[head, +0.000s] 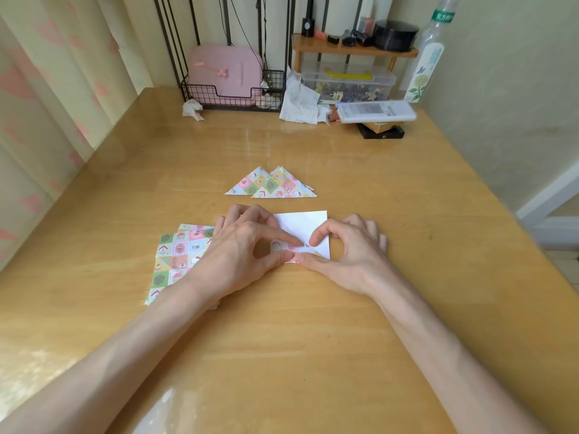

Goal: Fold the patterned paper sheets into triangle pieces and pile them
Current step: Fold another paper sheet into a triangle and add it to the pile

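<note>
A paper sheet (305,225) lies white side up on the wooden table (313,324), with a patterned corner folded over near its front edge. My left hand (242,249) pinches that folded corner with thumb and forefinger. My right hand (347,249) pinches the same fold from the right. A stack of flat patterned sheets (177,256) lies to the left, partly under my left wrist. Beyond the sheet, folded patterned triangles (272,184) lie overlapping in a small pile.
Along the back stand a wire basket (233,98) with a pink case, crumpled tissues (299,103), a clear storage box (347,83), a small shelf (354,48), stacked boxes (376,115) and a bottle (430,54). A curtain hangs left.
</note>
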